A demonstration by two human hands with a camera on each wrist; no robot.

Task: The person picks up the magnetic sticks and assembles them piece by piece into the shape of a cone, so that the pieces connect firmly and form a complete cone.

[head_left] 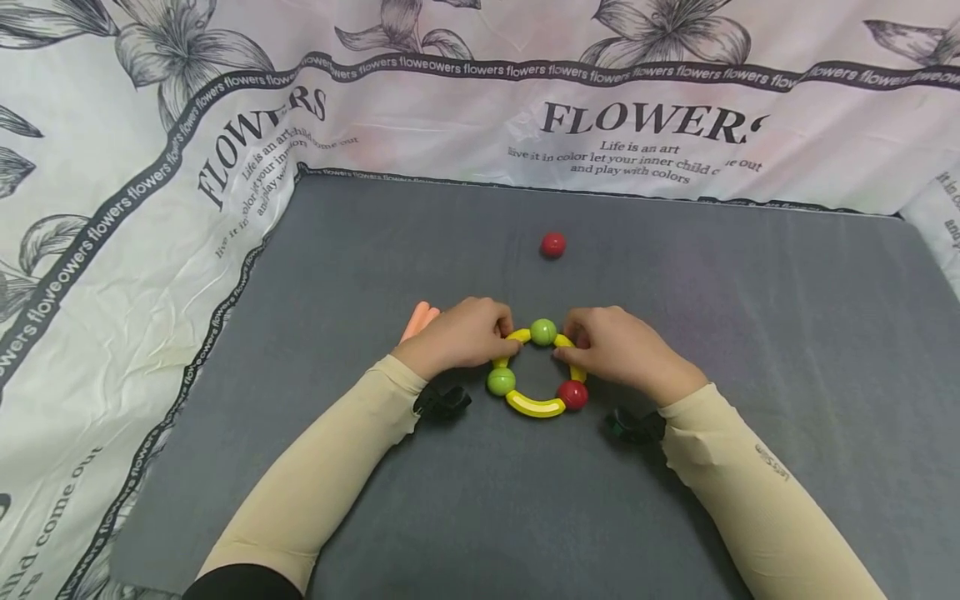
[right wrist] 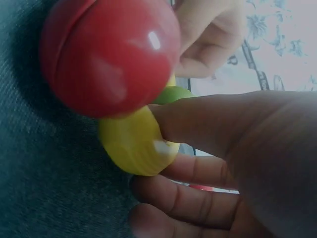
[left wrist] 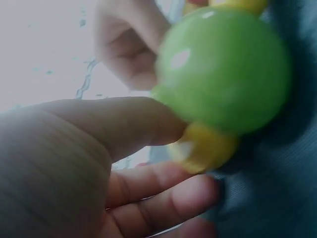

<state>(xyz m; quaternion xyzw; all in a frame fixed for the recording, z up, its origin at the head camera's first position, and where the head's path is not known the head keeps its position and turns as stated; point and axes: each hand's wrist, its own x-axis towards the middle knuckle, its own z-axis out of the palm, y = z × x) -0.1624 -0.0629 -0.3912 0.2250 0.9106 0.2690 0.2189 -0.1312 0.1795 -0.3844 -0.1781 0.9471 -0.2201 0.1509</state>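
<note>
At mid-worktop (head_left: 750,333), the left hand (head_left: 459,340) and right hand (head_left: 615,350) each pinch a yellow arc of the ball-and-arc ring (head_left: 537,377). Risk, in my judgement: uneven pressure could pop a joint, sending the green ball (head_left: 543,332) rolling.

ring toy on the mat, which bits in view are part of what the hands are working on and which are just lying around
In hand:
- left hand gripping a yellow curved piece
- right hand gripping the other yellow curve
- top green ball
- lower green ball
- red ball in the ring
- bottom yellow piece

Lying about:
- loose red ball
- orange pieces
- flower-print cloth
</note>
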